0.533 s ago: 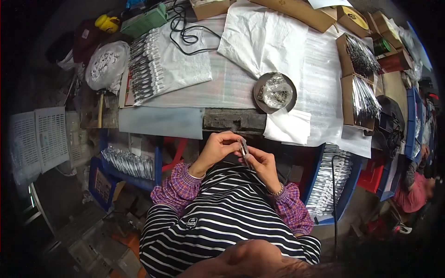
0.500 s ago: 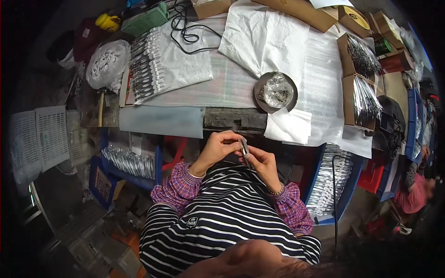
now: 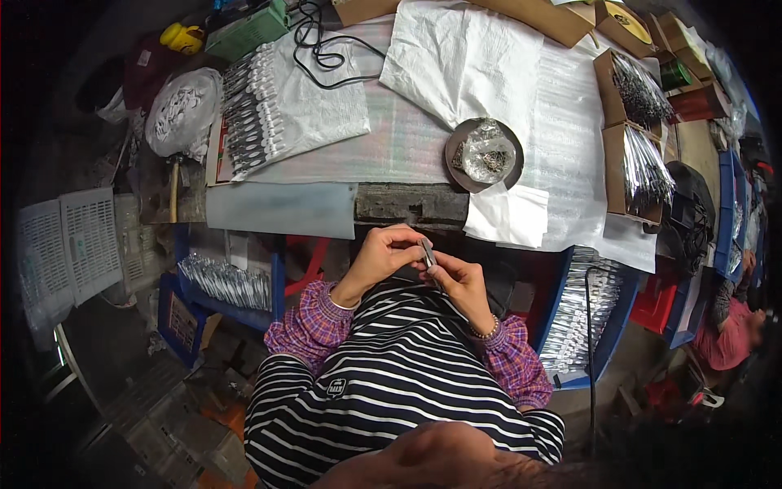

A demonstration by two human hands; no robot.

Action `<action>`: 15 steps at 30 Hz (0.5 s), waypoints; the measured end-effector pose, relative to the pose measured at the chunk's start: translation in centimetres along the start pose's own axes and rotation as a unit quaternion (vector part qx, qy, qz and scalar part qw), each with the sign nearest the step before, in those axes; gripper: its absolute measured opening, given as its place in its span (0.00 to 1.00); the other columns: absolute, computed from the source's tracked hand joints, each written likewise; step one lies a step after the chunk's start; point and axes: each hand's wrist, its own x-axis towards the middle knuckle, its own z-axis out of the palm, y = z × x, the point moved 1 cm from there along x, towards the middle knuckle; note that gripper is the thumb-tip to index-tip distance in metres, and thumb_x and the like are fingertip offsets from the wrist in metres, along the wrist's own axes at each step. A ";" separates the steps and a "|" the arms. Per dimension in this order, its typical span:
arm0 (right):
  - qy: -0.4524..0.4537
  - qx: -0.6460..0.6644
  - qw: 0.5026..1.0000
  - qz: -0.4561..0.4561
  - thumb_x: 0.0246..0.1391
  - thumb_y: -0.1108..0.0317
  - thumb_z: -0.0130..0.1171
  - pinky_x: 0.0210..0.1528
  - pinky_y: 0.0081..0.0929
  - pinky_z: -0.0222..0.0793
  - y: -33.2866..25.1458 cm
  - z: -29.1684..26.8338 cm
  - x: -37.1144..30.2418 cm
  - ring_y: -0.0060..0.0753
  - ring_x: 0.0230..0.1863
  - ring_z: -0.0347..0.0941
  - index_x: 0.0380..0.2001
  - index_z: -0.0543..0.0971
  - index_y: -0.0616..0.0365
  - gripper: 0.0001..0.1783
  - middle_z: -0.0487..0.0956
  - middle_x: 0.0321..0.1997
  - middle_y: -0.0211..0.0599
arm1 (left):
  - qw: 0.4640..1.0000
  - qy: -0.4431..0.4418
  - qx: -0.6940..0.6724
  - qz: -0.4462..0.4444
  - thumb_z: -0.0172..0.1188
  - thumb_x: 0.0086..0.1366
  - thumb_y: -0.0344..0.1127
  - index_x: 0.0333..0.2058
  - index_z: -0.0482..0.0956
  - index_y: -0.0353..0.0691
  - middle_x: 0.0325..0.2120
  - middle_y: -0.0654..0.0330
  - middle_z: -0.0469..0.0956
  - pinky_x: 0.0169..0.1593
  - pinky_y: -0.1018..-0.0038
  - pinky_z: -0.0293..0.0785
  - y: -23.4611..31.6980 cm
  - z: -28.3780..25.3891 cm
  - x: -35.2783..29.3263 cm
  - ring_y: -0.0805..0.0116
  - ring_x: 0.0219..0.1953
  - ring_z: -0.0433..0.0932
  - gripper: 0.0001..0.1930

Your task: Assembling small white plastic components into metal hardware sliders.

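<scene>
In front of my striped apron, just short of the table edge, both hands meet around a small, narrow, shiny metal piece [image 3: 428, 253]. My left hand [image 3: 380, 259] pinches it from the left between thumb and fingers. From the other side, my right hand [image 3: 463, 287] grips its lower end, the thumb lying along it. The fingers cover much of the piece, so its exact kind does not show. Beyond the hands, a round dish [image 3: 454, 173] holds a clear plastic bag [image 3: 494, 155] and small metal parts. White paper sheets [image 3: 507, 216] lie at the table edge beside it.
Blue crates with silver metal tools stand below the table, at left [image 3: 278, 285] and right [image 3: 607, 346]. Cardboard boxes [image 3: 617, 167] of slender metal tools line the table's right side. At left lie rows of dark-and-silver tools [image 3: 252, 114], a plastic bag [image 3: 183, 114] and a black cable [image 3: 326, 81].
The view has shifted slightly. Both hands stay together at the same spot with the metal piece between them, its angle barely altered.
</scene>
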 end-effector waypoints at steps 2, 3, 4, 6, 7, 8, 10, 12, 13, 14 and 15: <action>0.001 -0.005 1.000 0.002 0.57 0.77 0.49 0.40 0.18 0.73 0.0 0.1 -0.1 0.23 0.37 0.76 0.49 0.72 0.69 0.16 0.80 0.38 0.39 | 1.000 0.002 0.004 0.000 0.58 0.57 0.22 0.35 0.79 0.28 0.29 0.59 0.78 0.32 0.83 0.76 0.2 0.2 -0.1 0.76 0.28 0.78 0.07; 0.016 -0.018 1.000 -0.013 0.56 0.78 0.51 0.38 0.17 0.72 -0.1 0.2 -0.2 0.20 0.35 0.75 0.47 0.74 0.68 0.15 0.81 0.36 0.37 | 1.000 0.006 0.016 0.005 0.58 0.57 0.22 0.35 0.79 0.28 0.28 0.59 0.77 0.32 0.83 0.75 0.3 0.3 -0.2 0.76 0.28 0.78 0.07; 0.034 -0.032 0.999 -0.026 0.55 0.78 0.52 0.37 0.15 0.72 0.0 0.3 -0.3 0.17 0.33 0.75 0.45 0.76 0.66 0.14 0.81 0.34 0.34 | 1.000 0.008 0.025 0.010 0.58 0.57 0.22 0.34 0.79 0.28 0.28 0.59 0.77 0.31 0.83 0.75 0.3 0.2 -0.1 0.76 0.28 0.78 0.07; 0.034 -0.049 0.998 -0.031 0.55 0.78 0.52 0.36 0.15 0.72 -0.3 0.4 -0.2 0.17 0.32 0.75 0.45 0.76 0.66 0.14 0.81 0.34 0.34 | 1.000 0.007 0.030 0.008 0.58 0.56 0.22 0.34 0.79 0.28 0.28 0.60 0.77 0.31 0.83 0.75 0.2 0.2 -0.1 0.76 0.28 0.77 0.06; 0.034 -0.065 0.997 -0.038 0.55 0.78 0.52 0.36 0.15 0.72 -0.5 0.4 -0.2 0.17 0.32 0.75 0.45 0.76 0.66 0.14 0.81 0.34 0.34 | 0.999 0.006 0.036 0.006 0.58 0.56 0.22 0.33 0.79 0.28 0.28 0.60 0.77 0.31 0.83 0.75 0.2 0.2 -0.1 0.76 0.27 0.77 0.06; 0.036 -0.055 0.997 -0.028 0.55 0.78 0.52 0.35 0.14 0.71 -0.7 0.5 -0.2 0.17 0.31 0.74 0.45 0.76 0.66 0.14 0.81 0.33 0.34 | 0.999 0.005 0.036 0.003 0.58 0.56 0.22 0.33 0.79 0.28 0.28 0.60 0.77 0.31 0.83 0.75 0.2 0.2 -0.1 0.76 0.27 0.77 0.06; 0.023 -0.018 0.999 -0.020 0.55 0.78 0.52 0.33 0.14 0.71 -0.5 0.5 -0.1 0.15 0.29 0.73 0.45 0.76 0.66 0.14 0.81 0.31 0.33 | 0.998 0.011 0.069 0.006 0.59 0.56 0.23 0.33 0.80 0.29 0.28 0.60 0.77 0.30 0.83 0.75 0.4 0.1 -0.1 0.77 0.27 0.77 0.06; -0.013 0.039 0.998 0.044 0.56 0.77 0.52 0.33 0.13 0.70 -0.6 0.1 -0.2 0.15 0.29 0.72 0.45 0.76 0.67 0.14 0.80 0.32 0.33 | 0.997 0.012 0.081 0.004 0.60 0.56 0.24 0.33 0.80 0.30 0.27 0.61 0.77 0.28 0.84 0.73 0.1 -0.1 -0.1 0.78 0.26 0.76 0.06; -0.033 0.078 0.993 0.079 0.56 0.76 0.51 0.33 0.13 0.70 -0.7 -0.3 -0.2 0.15 0.29 0.72 0.45 0.76 0.68 0.14 0.80 0.32 0.33 | 0.996 0.005 0.086 -0.001 0.60 0.56 0.25 0.33 0.80 0.30 0.27 0.61 0.77 0.28 0.85 0.73 0.2 0.0 0.0 0.79 0.26 0.76 0.07; -0.062 0.098 0.986 0.117 0.57 0.74 0.50 0.35 0.14 0.71 -1.8 -0.7 -0.3 0.16 0.30 0.72 0.45 0.75 0.69 0.13 0.79 0.34 0.34 | 0.996 -0.001 0.084 0.003 0.60 0.56 0.26 0.36 0.80 0.32 0.28 0.63 0.77 0.26 0.86 0.70 0.1 0.0 -0.1 0.81 0.25 0.74 0.08; -0.071 0.122 0.983 0.121 0.57 0.73 0.51 0.35 0.15 0.71 -2.1 -0.9 -0.3 0.18 0.29 0.73 0.46 0.74 0.70 0.15 0.79 0.34 0.37 | 0.997 -0.007 0.065 -0.029 0.60 0.57 0.27 0.38 0.80 0.34 0.28 0.65 0.77 0.25 0.87 0.69 0.1 -0.1 -0.1 0.82 0.25 0.73 0.10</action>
